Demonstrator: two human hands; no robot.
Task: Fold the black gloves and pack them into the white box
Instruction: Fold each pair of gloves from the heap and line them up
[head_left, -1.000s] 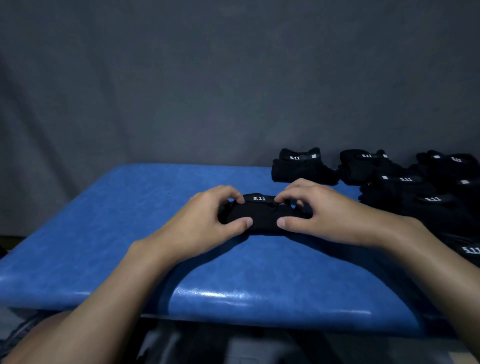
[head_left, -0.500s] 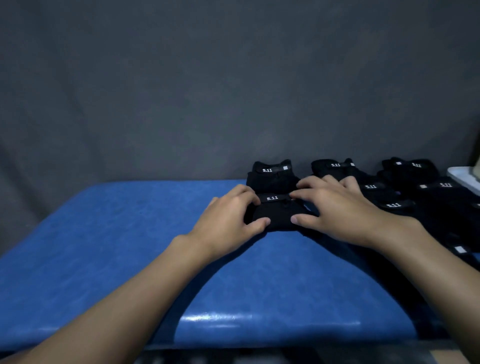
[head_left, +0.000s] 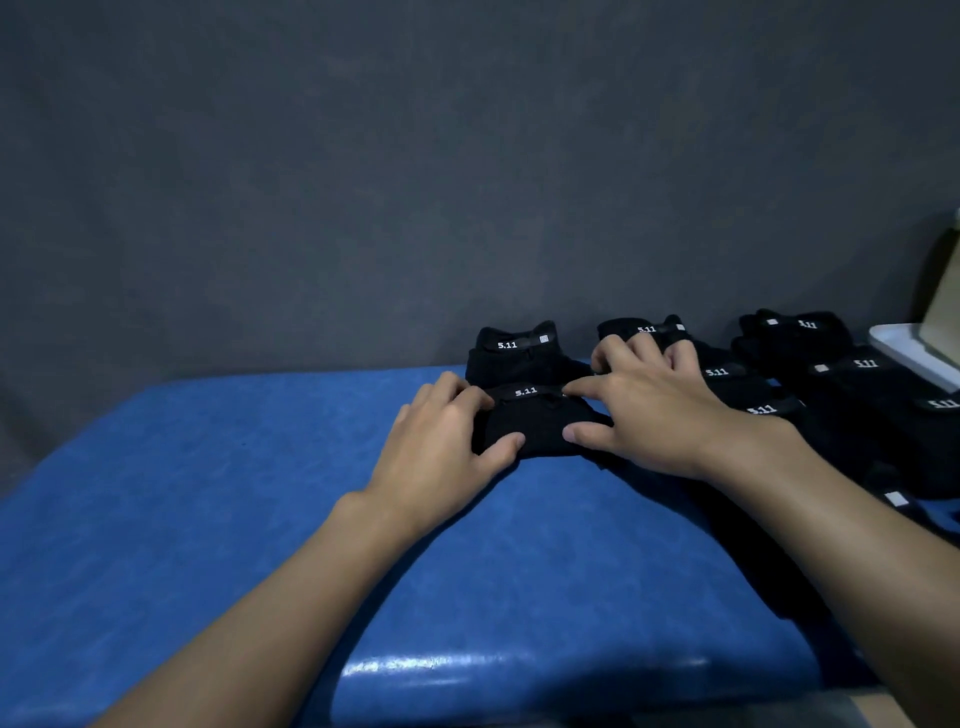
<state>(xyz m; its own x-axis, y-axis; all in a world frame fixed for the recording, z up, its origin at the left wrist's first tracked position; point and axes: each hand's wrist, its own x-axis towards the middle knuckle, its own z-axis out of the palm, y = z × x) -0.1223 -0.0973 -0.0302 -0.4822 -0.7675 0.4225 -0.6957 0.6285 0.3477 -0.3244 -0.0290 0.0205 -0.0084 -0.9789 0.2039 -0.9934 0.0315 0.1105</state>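
Glove (head_left: 540, 431) lies crosswise between left hand (head_left: 441, 447) and right hand (head_left: 649, 415), each grip pinching it; white box (head_left: 904, 348) sits far right.

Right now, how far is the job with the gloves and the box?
Done: one folded bundle lies at the back of the table, with more gloves to its right. In hand: the left hand and right hand grip another glove, already compact, on the table. Left: packing. Only a corner of the box shows at the right, its inside hidden.
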